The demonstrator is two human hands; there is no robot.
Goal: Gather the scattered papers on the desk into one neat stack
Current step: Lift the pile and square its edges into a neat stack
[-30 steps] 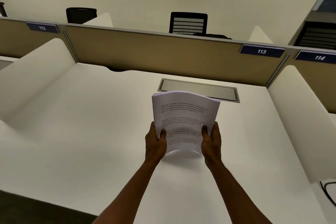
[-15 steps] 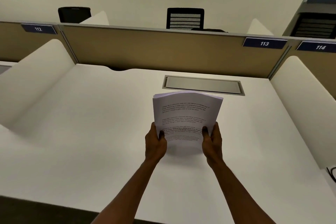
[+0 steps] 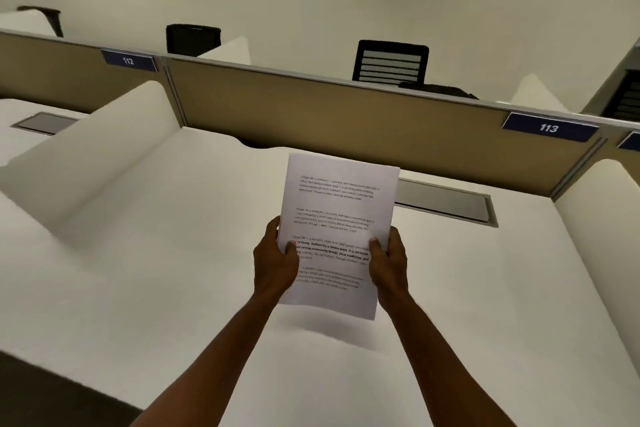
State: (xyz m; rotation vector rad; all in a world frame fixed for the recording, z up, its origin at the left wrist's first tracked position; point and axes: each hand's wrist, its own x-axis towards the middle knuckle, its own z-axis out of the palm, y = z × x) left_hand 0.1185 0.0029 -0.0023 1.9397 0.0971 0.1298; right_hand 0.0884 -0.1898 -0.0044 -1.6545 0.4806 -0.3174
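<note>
A stack of white printed papers (image 3: 337, 215) hangs in the air above the white desk (image 3: 173, 253), its sheets lined up and its shadow on the desk below. My left hand (image 3: 275, 260) grips the stack's left edge, thumb on the top page. My right hand (image 3: 389, 262) grips the right edge the same way. The stack is tilted up, printed text facing me. No loose sheets show on the desk.
A grey cable hatch (image 3: 446, 201) is set in the desk behind the papers. A tan partition (image 3: 311, 111) with a label 113 (image 3: 549, 128) closes the back. White side dividers (image 3: 86, 156) flank the desk. Black chairs (image 3: 389, 62) stand beyond.
The stack has come up off the desk and flattened out, its curled top edge now straight. Both hands have kept their grip. The camera has tilted up and to the left.
</note>
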